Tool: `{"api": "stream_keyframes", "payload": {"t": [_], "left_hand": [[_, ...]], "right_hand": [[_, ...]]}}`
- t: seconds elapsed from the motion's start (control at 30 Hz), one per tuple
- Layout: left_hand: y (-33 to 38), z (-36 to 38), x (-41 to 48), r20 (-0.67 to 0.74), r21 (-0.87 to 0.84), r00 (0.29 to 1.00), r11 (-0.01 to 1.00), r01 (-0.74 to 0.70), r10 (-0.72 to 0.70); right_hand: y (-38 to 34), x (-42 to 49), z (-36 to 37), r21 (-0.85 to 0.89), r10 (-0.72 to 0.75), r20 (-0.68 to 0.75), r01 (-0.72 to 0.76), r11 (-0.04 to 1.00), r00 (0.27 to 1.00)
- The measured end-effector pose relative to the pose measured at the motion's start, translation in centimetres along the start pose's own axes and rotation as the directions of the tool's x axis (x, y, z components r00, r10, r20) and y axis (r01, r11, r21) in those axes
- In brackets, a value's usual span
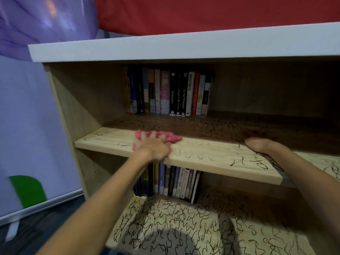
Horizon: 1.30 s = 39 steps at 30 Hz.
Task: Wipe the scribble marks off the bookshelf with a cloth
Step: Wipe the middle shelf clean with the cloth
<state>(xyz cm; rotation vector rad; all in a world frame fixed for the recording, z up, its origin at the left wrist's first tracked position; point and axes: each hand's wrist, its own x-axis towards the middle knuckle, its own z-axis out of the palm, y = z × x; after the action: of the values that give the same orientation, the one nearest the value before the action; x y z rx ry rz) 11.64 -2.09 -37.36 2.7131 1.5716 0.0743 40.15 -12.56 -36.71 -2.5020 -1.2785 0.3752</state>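
Note:
A light wooden bookshelf fills the view. Its middle shelf board (202, 159) carries black scribble marks (253, 162), faint near the left and darker to the right and back. My left hand (152, 147) presses a crumpled pink cloth (171, 138) flat onto the front left part of that board, fingers spread over it. At the right, my right hand (263, 145) rests on the same board, fingers lying forward. The lower shelf (184, 227) is densely covered with black scribbles.
A row of upright books (171, 92) stands at the back of the middle shelf. More books (173, 183) stand on the lower shelf beneath. A white top board (165, 46) overhangs above. A purple wall and dark floor lie left of the bookshelf.

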Motion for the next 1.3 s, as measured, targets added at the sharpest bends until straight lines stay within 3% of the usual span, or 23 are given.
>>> {"api": "stream_keyframes", "payload": {"t": [0.1, 0.2, 0.3, 0.43, 0.5, 0.53, 0.7, 0.83, 0.9, 1.0, 1.07, 1.13, 1.3], "left_hand": [[9.3, 0.2, -3.8, -0.021, -0.047, 0.953, 0.951, -0.304, 0.304], [11.7, -0.1, -5.4, -0.017, -0.097, 0.904, 0.899, -0.426, 0.427], [6.5, -0.3, -4.1, -0.043, -0.124, 0.933, 0.924, -0.361, 0.358], [-7.0, -0.5, 0.6, -0.008, -0.059, 0.997, 0.995, -0.083, 0.083], [-8.6, -0.4, 1.5, 0.021, -0.05, 0.995, 0.994, 0.102, -0.101], [-6.9, -0.1, 1.4, 0.014, -0.057, 0.993, 0.992, 0.115, -0.115], [4.1, 0.4, -3.8, -0.078, -0.099, 0.97, 0.967, -0.237, 0.229], [-2.6, -0.1, -2.1, -0.081, -0.129, 0.974, 0.967, -0.221, 0.212], [-8.9, -0.4, 0.0, -0.084, -0.107, 0.991, 0.988, -0.112, 0.104], [-16.0, -0.9, 1.7, -0.068, -0.096, 0.959, 0.958, 0.269, -0.276], [-15.7, -0.9, 2.0, -0.068, -0.081, 0.937, 0.938, 0.337, -0.342], [-12.8, -0.8, 0.9, -0.074, -0.07, 0.958, 0.959, 0.273, -0.278], [-7.1, -0.4, -3.8, -0.078, -0.057, 0.996, 0.997, -0.043, 0.039]], "right_hand": [[-0.2, -0.4, -0.1, 0.003, 0.009, 0.001, -0.009, 1.0, 1.0], [0.0, -1.1, -0.2, 0.018, 0.008, -0.003, -0.008, 1.0, 1.0], [0.3, -1.6, -0.4, -0.001, -0.007, -0.009, 0.007, 1.0, 1.0], [0.2, -2.0, -0.5, -0.003, 0.027, 0.004, -0.027, 1.0, 1.0], [-0.3, -1.8, -0.4, -0.004, 0.057, -0.025, -0.057, 0.998, 0.998], [-1.0, -1.6, -0.2, -0.005, 0.064, -0.046, -0.065, 0.998, 0.997], [-11.9, -2.4, 3.2, 0.017, -0.162, -0.004, 0.162, 0.987, 0.987], [-13.6, -1.4, 4.6, -0.008, -0.17, 0.013, 0.17, 0.985, 0.985], [-12.7, -0.7, 4.6, -0.017, -0.157, 0.017, 0.157, 0.987, 0.988], [-13.2, -0.6, 4.5, -0.03, -0.174, 0.022, 0.175, 0.984, 0.984], [-13.6, -0.5, 4.6, -0.037, -0.187, 0.035, 0.188, 0.981, 0.982], [-13.8, -0.7, 4.7, -0.032, -0.183, 0.043, 0.184, 0.982, 0.982], [-13.6, -1.0, 4.8, -0.018, -0.183, 0.03, 0.183, 0.983, 0.983]]}}
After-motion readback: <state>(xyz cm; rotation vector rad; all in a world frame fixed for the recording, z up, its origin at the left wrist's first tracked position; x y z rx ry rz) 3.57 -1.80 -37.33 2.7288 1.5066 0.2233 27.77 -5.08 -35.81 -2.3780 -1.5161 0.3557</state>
